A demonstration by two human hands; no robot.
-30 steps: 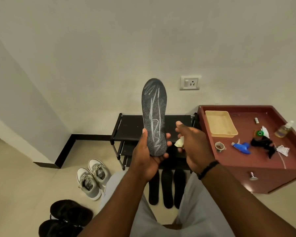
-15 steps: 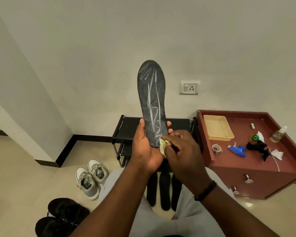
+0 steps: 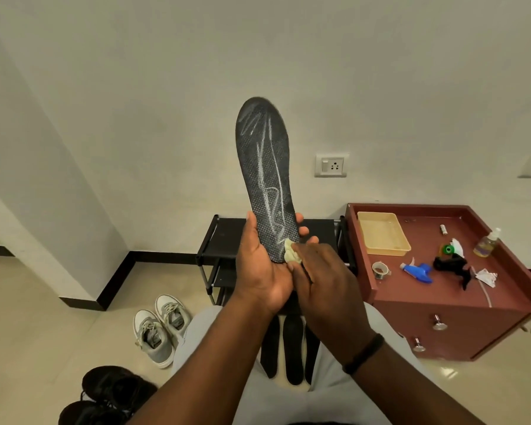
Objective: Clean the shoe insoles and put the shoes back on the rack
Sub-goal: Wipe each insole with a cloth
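Head view: a dark insole is being held upright by its heel in the left hand's grip, while a pale cloth is being pinched against it by the right hand.

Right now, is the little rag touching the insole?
Touching. The head view shows the right hand pressing the rag against the heel end of the insole, with no gap between them.
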